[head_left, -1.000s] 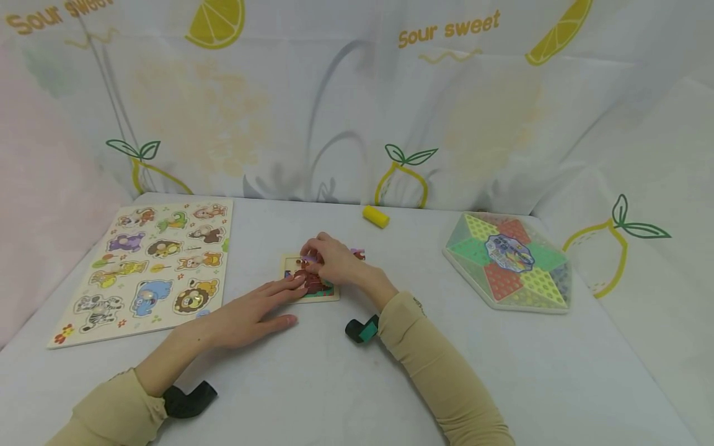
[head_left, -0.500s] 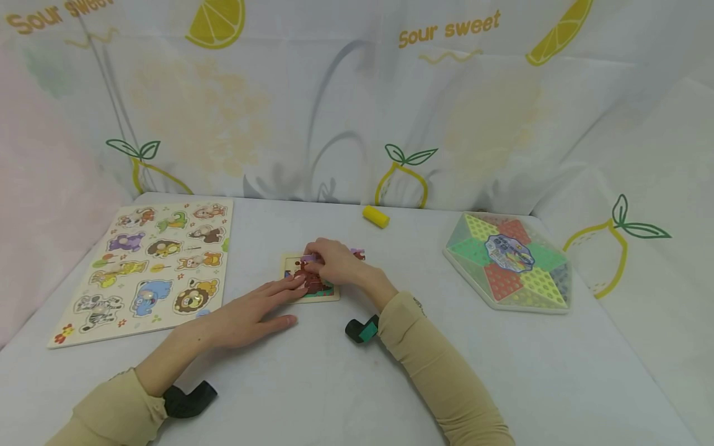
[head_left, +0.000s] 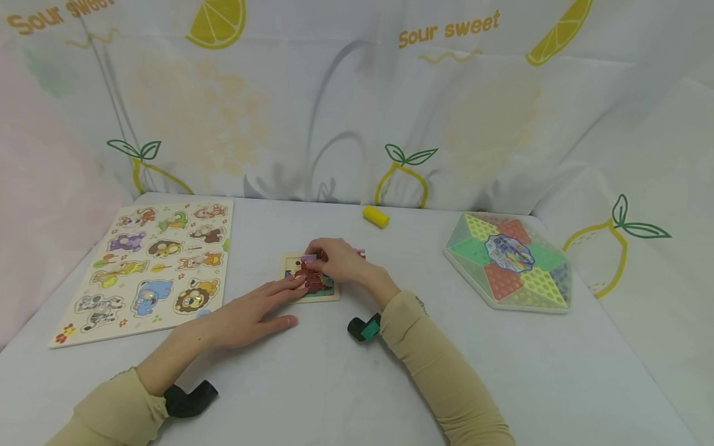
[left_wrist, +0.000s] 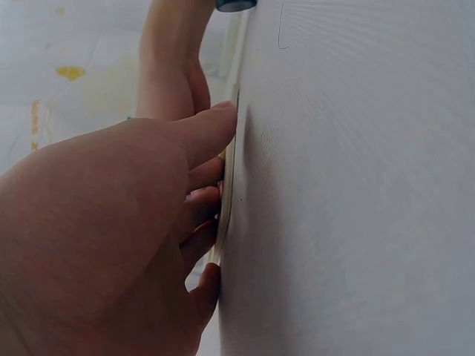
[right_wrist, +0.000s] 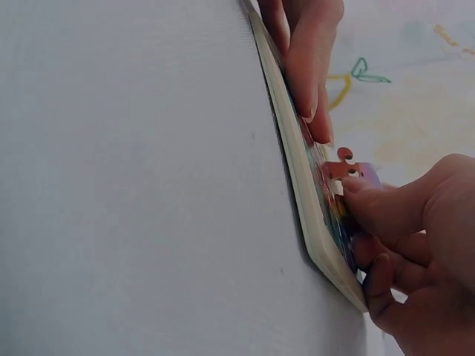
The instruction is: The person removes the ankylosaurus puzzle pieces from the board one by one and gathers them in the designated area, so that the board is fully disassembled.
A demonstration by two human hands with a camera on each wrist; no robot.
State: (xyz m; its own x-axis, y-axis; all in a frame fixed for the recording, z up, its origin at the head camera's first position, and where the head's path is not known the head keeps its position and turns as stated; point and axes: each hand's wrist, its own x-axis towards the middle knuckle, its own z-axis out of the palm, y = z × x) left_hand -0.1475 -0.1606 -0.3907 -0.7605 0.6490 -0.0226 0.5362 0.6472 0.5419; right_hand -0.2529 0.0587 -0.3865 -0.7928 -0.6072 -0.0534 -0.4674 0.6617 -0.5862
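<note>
One large pale board (head_left: 139, 325) printed with cartoon animals lies flat at the far left of a white-covered counter (head_left: 312, 384). Next, reaching in from the lower left, comes the person's left hand (head_left: 245, 316), its fingers stretched out nearly straight, gripping nothing; the fingertips rest on the near left part of a small wooden puzzle tray (head_left: 330, 298), and the thumb is held away from the others. The tray lies flat near the middle of the counter, showing a mostly brown picture with touches of green and blue. Over its far side, a brown-and-purple jigsaw piece (right_wrist: 360, 172) is pinched, tilted up, between the curled thumb and fingers of the right hand (head_left: 341, 260). Judging by what shows, much of the picture is already filled in, while this piece is not yet seated; how many gaps lie under the hands cannot be told. Just beyond the right hand, mostly hidden by it, another purple-edged piece (head_left: 360, 253) sits outside the tray, so at least two pieces seem left to fit. Farther back is a yellow cylinder (head_left: 376, 217), and at the far right, a six-sided game case (head_left: 509, 254) with coloured triangles
</note>
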